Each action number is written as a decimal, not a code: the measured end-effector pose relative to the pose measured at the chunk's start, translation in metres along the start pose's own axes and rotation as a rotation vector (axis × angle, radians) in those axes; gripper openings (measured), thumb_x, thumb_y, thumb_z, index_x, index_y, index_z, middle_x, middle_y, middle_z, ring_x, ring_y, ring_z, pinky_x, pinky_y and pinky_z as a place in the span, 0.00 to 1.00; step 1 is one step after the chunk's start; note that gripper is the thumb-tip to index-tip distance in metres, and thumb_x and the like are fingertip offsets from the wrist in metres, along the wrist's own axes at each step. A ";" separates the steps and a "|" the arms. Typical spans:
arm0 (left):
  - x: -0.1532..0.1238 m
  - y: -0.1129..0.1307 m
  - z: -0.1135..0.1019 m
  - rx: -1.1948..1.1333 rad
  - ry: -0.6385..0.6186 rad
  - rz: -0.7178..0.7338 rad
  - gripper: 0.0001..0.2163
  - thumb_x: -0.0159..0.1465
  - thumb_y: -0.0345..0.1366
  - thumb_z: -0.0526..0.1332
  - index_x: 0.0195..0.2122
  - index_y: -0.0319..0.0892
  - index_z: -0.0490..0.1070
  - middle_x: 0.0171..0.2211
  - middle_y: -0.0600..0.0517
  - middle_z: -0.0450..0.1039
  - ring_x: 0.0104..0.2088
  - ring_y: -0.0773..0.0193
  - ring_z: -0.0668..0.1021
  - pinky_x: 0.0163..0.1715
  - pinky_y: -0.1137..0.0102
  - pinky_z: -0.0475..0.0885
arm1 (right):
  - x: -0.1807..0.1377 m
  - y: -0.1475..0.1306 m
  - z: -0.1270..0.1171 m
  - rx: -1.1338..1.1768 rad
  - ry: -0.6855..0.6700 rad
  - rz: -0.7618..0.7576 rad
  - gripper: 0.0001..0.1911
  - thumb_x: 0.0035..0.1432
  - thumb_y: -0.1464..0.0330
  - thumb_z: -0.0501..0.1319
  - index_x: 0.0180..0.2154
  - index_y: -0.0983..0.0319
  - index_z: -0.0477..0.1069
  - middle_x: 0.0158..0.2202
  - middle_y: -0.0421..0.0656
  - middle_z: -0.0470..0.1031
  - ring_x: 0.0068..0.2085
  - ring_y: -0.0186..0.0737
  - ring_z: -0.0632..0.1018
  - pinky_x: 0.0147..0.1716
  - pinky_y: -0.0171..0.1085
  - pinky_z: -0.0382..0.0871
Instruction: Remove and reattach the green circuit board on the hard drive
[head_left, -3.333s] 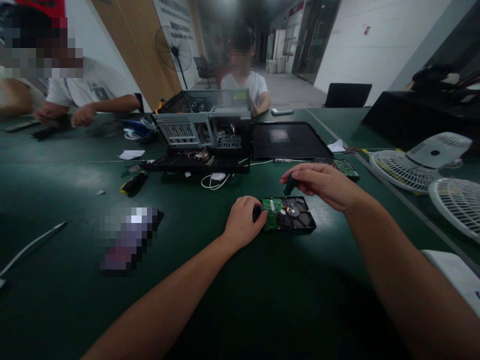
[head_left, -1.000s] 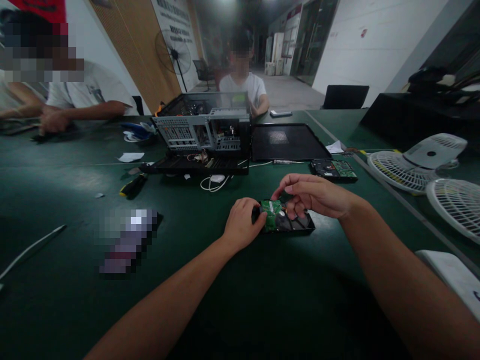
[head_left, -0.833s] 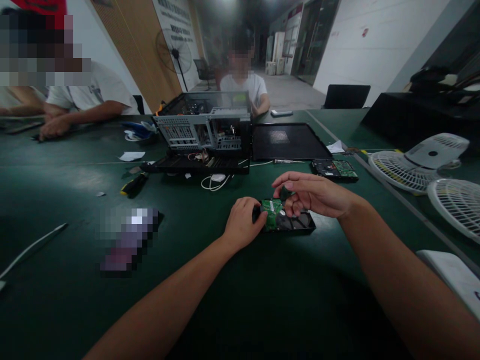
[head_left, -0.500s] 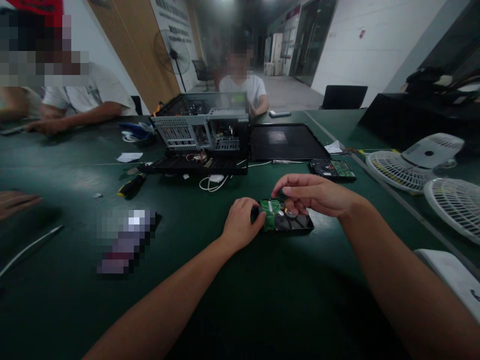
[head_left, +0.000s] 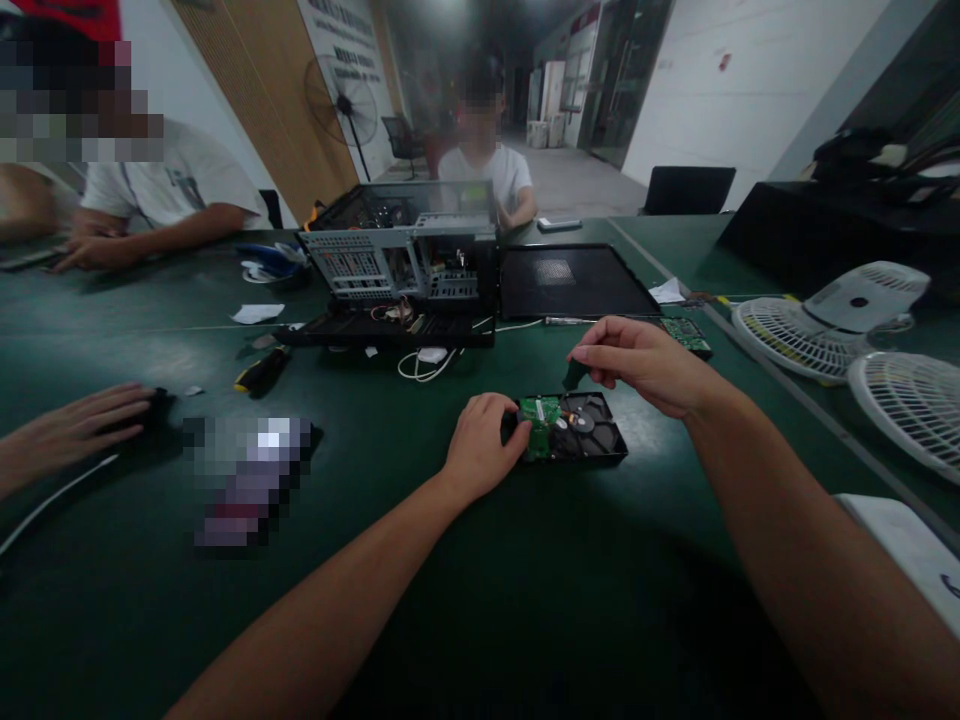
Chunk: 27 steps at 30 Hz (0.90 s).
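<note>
A black hard drive [head_left: 581, 432] with a green circuit board lies flat on the green table [head_left: 465, 600], circuit side up. My left hand [head_left: 481, 446] is closed on the drive's left end and holds it down. My right hand [head_left: 643, 362] hovers above and behind the drive, fingers pinched on a small dark piece [head_left: 575, 374] lifted clear of it. A second hard drive [head_left: 686, 333] lies behind my right hand, partly hidden by it.
An open computer case [head_left: 405, 262] and its black side panel [head_left: 574, 282] stand behind. White fan grilles [head_left: 817, 330] lie at the right. A yellow-and-black screwdriver [head_left: 259, 371] and white cable [head_left: 424, 362] lie left of centre. Another person's hand [head_left: 75, 432] rests at the left edge; other people sit opposite.
My right hand has risen from the drive's top with the small dark piece pinched in it, uncovering the drive. Another person's hand has reached in further from the left.
</note>
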<state>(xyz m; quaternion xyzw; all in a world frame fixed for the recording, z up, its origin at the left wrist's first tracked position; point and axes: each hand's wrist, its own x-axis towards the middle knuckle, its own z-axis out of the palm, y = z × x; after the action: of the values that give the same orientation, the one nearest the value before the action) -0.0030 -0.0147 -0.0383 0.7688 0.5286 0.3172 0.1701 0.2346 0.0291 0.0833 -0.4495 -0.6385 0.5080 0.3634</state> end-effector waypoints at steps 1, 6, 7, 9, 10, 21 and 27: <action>0.000 0.000 0.000 0.001 0.000 -0.003 0.09 0.69 0.41 0.63 0.47 0.46 0.72 0.48 0.47 0.74 0.51 0.51 0.75 0.52 0.54 0.72 | 0.000 0.000 0.000 -0.047 0.031 -0.022 0.14 0.55 0.59 0.73 0.37 0.59 0.73 0.31 0.38 0.73 0.28 0.31 0.71 0.27 0.35 0.64; 0.000 0.001 -0.001 0.009 -0.004 0.001 0.10 0.69 0.41 0.62 0.48 0.45 0.72 0.49 0.47 0.74 0.51 0.51 0.74 0.52 0.54 0.72 | -0.004 -0.003 0.003 -0.435 0.156 -0.132 0.14 0.63 0.54 0.65 0.35 0.58 0.75 0.26 0.40 0.73 0.27 0.35 0.72 0.27 0.38 0.63; -0.001 0.001 -0.001 0.009 -0.002 0.004 0.10 0.69 0.41 0.62 0.48 0.45 0.72 0.49 0.47 0.74 0.51 0.51 0.74 0.52 0.54 0.72 | -0.005 -0.003 0.004 -0.514 0.188 -0.156 0.16 0.64 0.53 0.64 0.33 0.58 0.76 0.25 0.40 0.72 0.27 0.36 0.72 0.27 0.38 0.63; -0.001 0.000 -0.001 0.008 -0.001 0.005 0.10 0.69 0.42 0.62 0.48 0.45 0.72 0.49 0.47 0.74 0.51 0.51 0.74 0.52 0.54 0.72 | -0.006 -0.005 0.006 -0.637 0.250 -0.200 0.17 0.64 0.53 0.63 0.31 0.58 0.76 0.24 0.41 0.73 0.27 0.37 0.73 0.28 0.39 0.62; -0.001 0.000 0.000 0.009 -0.003 0.006 0.10 0.69 0.41 0.62 0.48 0.45 0.72 0.49 0.46 0.74 0.51 0.51 0.74 0.52 0.54 0.72 | -0.007 -0.005 0.007 -0.689 0.276 -0.216 0.16 0.64 0.54 0.63 0.31 0.58 0.76 0.25 0.41 0.73 0.28 0.38 0.73 0.29 0.40 0.62; -0.001 -0.001 0.002 0.009 0.016 0.017 0.09 0.69 0.40 0.63 0.47 0.45 0.72 0.48 0.47 0.75 0.50 0.52 0.74 0.53 0.55 0.71 | -0.004 -0.005 0.014 -1.069 0.260 -0.320 0.10 0.65 0.64 0.59 0.34 0.60 0.76 0.36 0.47 0.76 0.37 0.45 0.75 0.38 0.42 0.64; 0.000 0.000 0.000 0.001 0.008 0.008 0.09 0.69 0.40 0.63 0.47 0.44 0.72 0.48 0.47 0.75 0.51 0.52 0.74 0.53 0.55 0.71 | -0.004 0.003 0.018 -1.109 0.186 -0.302 0.06 0.63 0.67 0.58 0.39 0.61 0.72 0.39 0.48 0.76 0.40 0.46 0.76 0.40 0.42 0.64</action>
<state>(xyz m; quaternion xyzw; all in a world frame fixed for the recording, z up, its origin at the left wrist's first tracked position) -0.0029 -0.0148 -0.0389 0.7697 0.5263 0.3208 0.1663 0.2199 0.0198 0.0760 -0.5193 -0.8316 -0.0015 0.1969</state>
